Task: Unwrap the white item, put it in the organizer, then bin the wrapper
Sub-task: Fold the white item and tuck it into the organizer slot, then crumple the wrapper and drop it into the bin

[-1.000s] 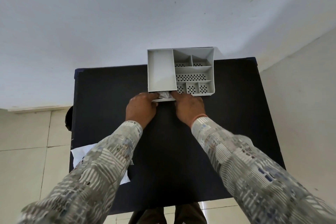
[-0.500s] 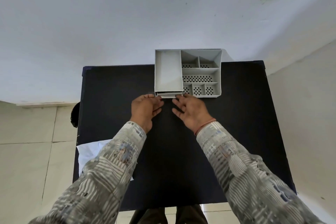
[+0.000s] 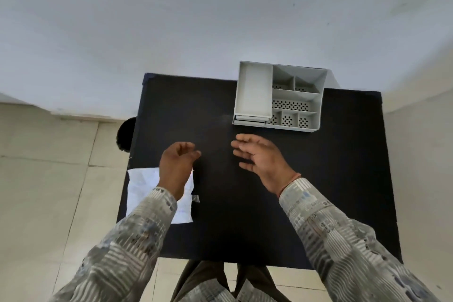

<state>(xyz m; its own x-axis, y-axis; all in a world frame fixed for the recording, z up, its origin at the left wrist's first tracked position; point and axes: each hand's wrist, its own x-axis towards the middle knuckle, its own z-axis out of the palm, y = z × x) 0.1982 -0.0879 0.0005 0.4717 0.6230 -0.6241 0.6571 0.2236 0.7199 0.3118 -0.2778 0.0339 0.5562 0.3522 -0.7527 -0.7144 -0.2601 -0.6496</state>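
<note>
The grey organizer (image 3: pixel 318 108) stands at the table's far edge, with several perforated compartments on its right and one long compartment on its left. A flat white item (image 3: pixel 250 120) lies at the near end of that long compartment. The white wrapper (image 3: pixel 142 186) lies flat at the table's left edge, partly under my left forearm. My left hand (image 3: pixel 175 167) hovers above the wrapper's far corner, fingers loosely curled, holding nothing. My right hand (image 3: pixel 261 157) is over the table's middle, palm up and fingers spread, empty, a short way in front of the organizer.
The black table (image 3: pixel 245 216) stands against a pale wall. A dark round object (image 3: pixel 125 135) shows on the tiled floor just past the table's left edge. A small clear scrap (image 3: pixel 196 198) lies beside the wrapper.
Both hands have let go at the organizer's front and drawn back toward me. My left hand has moved left over the wrapper. The view has shifted, so the organizer sits further right.
</note>
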